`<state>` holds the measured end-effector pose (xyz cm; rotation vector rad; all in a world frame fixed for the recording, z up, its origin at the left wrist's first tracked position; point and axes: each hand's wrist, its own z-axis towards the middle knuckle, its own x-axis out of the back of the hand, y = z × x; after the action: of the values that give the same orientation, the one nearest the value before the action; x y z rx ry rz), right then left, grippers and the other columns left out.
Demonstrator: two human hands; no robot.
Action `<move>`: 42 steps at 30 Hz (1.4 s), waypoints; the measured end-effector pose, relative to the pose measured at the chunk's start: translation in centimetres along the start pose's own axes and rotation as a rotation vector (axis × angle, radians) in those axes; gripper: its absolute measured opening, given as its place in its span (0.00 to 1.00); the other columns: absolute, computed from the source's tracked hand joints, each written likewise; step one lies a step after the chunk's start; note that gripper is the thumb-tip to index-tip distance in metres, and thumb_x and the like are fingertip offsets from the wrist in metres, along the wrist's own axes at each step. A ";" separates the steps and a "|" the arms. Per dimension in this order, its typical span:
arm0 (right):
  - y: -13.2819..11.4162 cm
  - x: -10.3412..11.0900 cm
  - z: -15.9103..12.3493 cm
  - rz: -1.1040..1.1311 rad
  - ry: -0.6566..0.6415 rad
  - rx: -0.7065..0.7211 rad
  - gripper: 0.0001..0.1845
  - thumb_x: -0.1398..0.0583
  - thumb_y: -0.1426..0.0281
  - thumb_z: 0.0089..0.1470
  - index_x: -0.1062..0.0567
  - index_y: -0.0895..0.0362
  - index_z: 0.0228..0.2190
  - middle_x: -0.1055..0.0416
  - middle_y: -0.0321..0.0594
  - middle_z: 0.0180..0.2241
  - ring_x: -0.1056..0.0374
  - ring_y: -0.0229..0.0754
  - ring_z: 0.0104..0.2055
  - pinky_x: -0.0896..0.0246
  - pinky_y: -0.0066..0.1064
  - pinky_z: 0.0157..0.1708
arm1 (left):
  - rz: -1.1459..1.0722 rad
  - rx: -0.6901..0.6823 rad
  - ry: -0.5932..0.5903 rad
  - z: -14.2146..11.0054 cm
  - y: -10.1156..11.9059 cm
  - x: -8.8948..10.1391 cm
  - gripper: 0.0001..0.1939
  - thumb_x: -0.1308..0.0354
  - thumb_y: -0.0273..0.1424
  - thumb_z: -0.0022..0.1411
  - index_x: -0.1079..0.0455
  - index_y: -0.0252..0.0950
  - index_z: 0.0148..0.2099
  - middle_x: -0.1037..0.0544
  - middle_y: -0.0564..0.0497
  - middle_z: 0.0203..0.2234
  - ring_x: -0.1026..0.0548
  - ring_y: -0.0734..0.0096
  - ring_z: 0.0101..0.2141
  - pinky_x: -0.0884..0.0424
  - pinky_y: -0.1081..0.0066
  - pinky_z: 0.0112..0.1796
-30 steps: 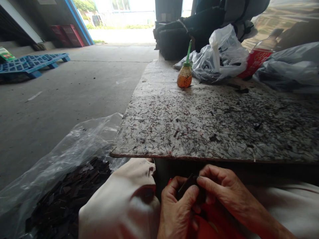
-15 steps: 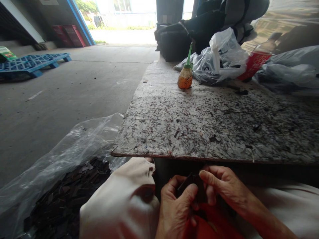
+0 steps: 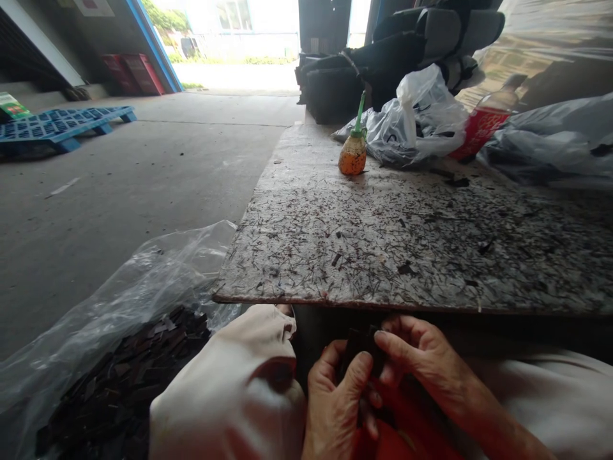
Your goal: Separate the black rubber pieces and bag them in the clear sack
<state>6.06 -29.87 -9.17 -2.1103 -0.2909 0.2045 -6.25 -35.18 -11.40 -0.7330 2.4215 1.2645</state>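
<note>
My left hand (image 3: 338,396) is closed around a small dark flat piece (image 3: 357,345), its thumb pressed on the near face. My right hand (image 3: 426,358) pinches the right edge of the dark piece between thumb and fingers. Both hands are low in front of me, just below the table's near edge, above something red (image 3: 407,415) in my lap. The dark shade under the table hides the piece's outline, and whether it is one piece or several I cannot tell.
Black scraps and thin trimmings litter the table (image 3: 268,211). On it stand an orange oil bottle (image 3: 352,156) with a green spout, plastic bags (image 3: 407,121) and a red-labelled bottle (image 3: 483,124). A clear bag (image 3: 158,268) of dark pieces (image 3: 119,383) lies at left.
My right hand has moved slightly left, closer to my left hand. The dark piece has turned and shows more of its flat face. The camera view has shifted a little.
</note>
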 end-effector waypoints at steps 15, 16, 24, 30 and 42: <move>0.5 0.4 -0.8 -0.169 -0.203 0.153 0.16 0.40 0.58 0.51 0.31 0.58 0.26 0.31 0.32 0.19 0.36 0.32 0.20 0.43 0.21 0.20 | 0.153 -0.054 0.021 -1.3 0.6 0.0 0.13 0.38 0.37 0.49 0.34 0.32 0.30 0.33 0.56 0.13 0.43 0.85 0.11 0.46 0.84 0.11; 0.4 0.1 -1.0 -0.176 -0.199 0.148 0.16 0.42 0.58 0.52 0.31 0.59 0.24 0.31 0.32 0.19 0.37 0.32 0.19 0.43 0.21 0.20 | 0.147 -0.055 0.020 -1.3 0.6 0.1 0.13 0.37 0.37 0.49 0.33 0.32 0.30 0.32 0.56 0.14 0.42 0.84 0.12 0.46 0.84 0.11; 0.5 -0.2 -1.2 -0.161 -0.096 0.132 0.20 0.45 0.55 0.54 0.34 0.58 0.22 0.34 0.30 0.12 0.40 0.30 0.13 0.48 0.19 0.14 | 0.018 0.024 -0.036 -1.4 0.3 0.3 0.17 0.43 0.43 0.55 0.32 0.31 0.32 0.33 0.55 0.12 0.43 0.86 0.08 0.50 0.84 0.10; 1.0 -0.3 -1.0 -0.130 -0.045 0.126 0.20 0.41 0.54 0.50 0.33 0.58 0.23 0.32 0.31 0.13 0.36 0.33 0.14 0.46 0.20 0.14 | 0.139 -0.015 0.029 -1.4 0.2 0.3 0.20 0.41 0.42 0.53 0.31 0.30 0.39 0.32 0.55 0.13 0.40 0.83 0.11 0.44 0.82 0.12; 1.4 1.5 -0.4 -0.086 -0.052 0.007 0.40 0.50 0.40 0.47 0.26 0.67 0.37 0.31 0.39 0.12 0.32 0.41 0.16 0.38 0.28 0.18 | 0.244 -0.051 0.051 -1.4 0.5 0.5 0.15 0.42 0.42 0.54 0.32 0.32 0.31 0.38 0.57 0.12 0.42 0.81 0.13 0.43 0.81 0.13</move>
<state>7.81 -30.49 -10.16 -2.0829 -0.4112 0.2098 -7.02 -36.28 -10.49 -0.4996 2.5914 1.4172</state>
